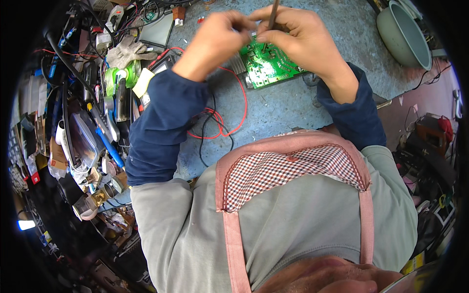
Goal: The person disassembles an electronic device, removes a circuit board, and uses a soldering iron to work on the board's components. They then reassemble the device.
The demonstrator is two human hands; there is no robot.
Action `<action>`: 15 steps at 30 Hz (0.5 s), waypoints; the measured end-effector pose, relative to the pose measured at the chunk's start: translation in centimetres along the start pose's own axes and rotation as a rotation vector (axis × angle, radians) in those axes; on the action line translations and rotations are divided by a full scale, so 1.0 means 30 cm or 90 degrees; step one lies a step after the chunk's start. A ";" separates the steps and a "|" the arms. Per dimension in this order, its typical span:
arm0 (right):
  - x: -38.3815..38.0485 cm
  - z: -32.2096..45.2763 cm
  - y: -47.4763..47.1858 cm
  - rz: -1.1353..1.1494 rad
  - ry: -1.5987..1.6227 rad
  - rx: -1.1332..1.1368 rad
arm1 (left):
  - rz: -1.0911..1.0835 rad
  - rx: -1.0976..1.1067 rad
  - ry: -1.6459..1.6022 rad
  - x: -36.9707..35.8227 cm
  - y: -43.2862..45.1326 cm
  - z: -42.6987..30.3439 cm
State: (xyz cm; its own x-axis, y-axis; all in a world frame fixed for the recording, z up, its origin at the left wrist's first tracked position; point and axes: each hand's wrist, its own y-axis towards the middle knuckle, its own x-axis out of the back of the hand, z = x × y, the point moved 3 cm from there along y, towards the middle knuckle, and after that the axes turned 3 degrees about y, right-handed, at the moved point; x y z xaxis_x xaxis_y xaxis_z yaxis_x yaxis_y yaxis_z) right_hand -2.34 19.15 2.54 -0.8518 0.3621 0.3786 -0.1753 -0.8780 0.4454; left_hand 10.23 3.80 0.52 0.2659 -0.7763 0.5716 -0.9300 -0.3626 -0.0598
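A green printed circuit board [273, 64] lies solder side up on the blue-grey workbench, with bright glare on its lower left part. A finned metal heatsink [238, 63] juts from its left edge. My right hand [302, 34] is over the board's upper right and pinches a slim dark tool [273, 15]. The tool stands steeply, its lower end down at the board; its exact kind is unclear. My left hand [220, 38], blurred, is at the board's upper left with curled fingers close to the right hand's fingertips. Whether it holds anything cannot be seen.
Red lead [244, 106] and black lead [200, 146] loop across the workbench [271, 113]. Leftward lie a work glove [126, 52], a yellow note [143, 82], a blue-handled tool [110, 148] and heaped tools and cables. A grey-green basin [403, 36] tilts at the far right.
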 end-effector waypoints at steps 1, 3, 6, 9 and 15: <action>0.001 -0.002 0.000 -0.021 0.057 -0.066 | -0.067 -0.064 -0.031 0.046 0.001 -0.050; 0.015 0.002 0.008 -0.080 0.118 -0.123 | -0.175 -0.028 -0.181 0.123 -0.019 -0.216; 0.050 -0.024 0.017 -0.164 0.128 -0.075 | -0.199 -0.298 -0.194 0.195 -0.020 -0.395; 0.056 -0.058 0.016 -0.185 0.139 -0.113 | -0.244 -0.356 -0.179 0.235 -0.080 -0.444; 0.030 -0.077 0.039 -0.162 0.101 -0.111 | -0.290 -0.354 -0.161 0.256 -0.163 -0.439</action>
State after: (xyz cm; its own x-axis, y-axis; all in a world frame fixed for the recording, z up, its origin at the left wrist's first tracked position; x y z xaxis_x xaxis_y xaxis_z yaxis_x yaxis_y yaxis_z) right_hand -4.46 17.73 1.53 -0.8340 0.5348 0.1362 -0.4618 -0.8114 0.3583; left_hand 13.47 6.40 15.99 0.6417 -0.7309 0.2325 -0.6875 -0.4137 0.5968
